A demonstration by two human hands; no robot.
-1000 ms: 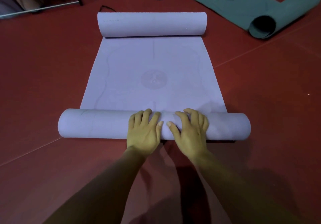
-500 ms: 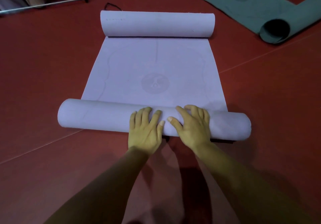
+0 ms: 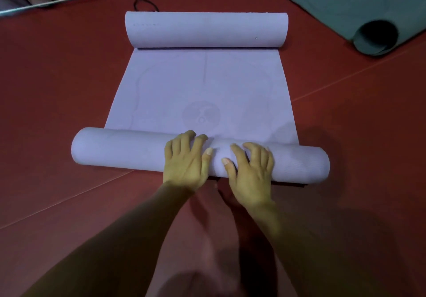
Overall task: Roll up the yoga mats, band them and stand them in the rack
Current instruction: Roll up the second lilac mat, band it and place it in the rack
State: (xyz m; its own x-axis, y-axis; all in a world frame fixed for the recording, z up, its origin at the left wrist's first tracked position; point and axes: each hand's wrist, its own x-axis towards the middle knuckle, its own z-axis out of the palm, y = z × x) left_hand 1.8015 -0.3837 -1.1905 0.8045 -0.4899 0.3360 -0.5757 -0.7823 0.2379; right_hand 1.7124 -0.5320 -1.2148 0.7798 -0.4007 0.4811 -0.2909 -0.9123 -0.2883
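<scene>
Fingers (image 3: 191, 138) spread and lightly bent are pressed onto the top of the near roll (image 3: 124, 151) of a lilac mat (image 3: 202, 82), with the left hand (image 3: 184, 161) and right hand (image 3: 251, 172) side by side at its middle. Rolling is judged to be about half done. An even forward push is called for, and the far curl (image 3: 207, 29) must be flattened or taken up. Two black bands (image 3: 145, 3) are seen on the red floor (image 3: 57, 93) beyond. A green mat (image 3: 341, 8) lies partly unrolled at upper right, and a metal rail (image 3: 46, 2), possibly the rack, at upper left.
</scene>
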